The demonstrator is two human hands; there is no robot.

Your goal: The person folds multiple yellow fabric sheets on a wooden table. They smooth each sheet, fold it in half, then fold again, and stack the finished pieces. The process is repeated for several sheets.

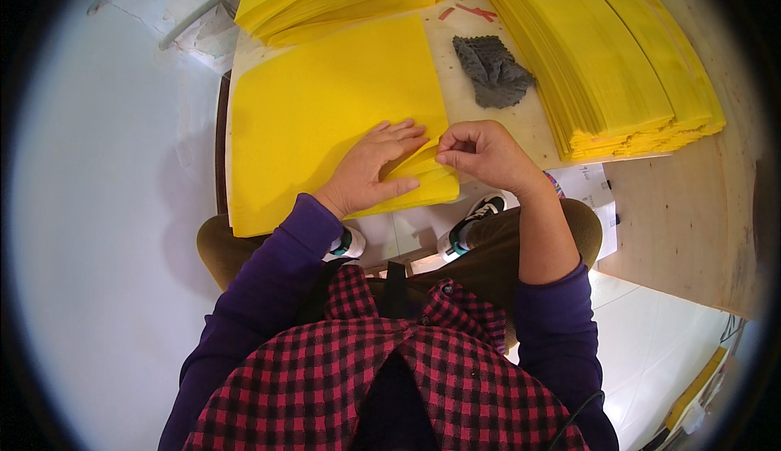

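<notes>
A flat stack of yellow fabric-like sheets (325,101) lies on the table in front of me, its near edge over the table's front. My left hand (370,166) rests palm down near the stack's right front part, fingers spread and thumb stretched out. With thumb and forefinger, my right hand (480,156) pinches the right edge of the top yellow sheet (419,161). That edge is lifted into a fold between the two hands. How many layers are in the pinch is hidden by the fingers.
A crumpled dark grey cloth (492,71) lies beyond my right hand. Red strips (476,13) are scattered past it. Tall yellow stacks (594,52) stand at the right, and another yellow stack (342,0) at the back. A white wall (106,207) borders the left side.
</notes>
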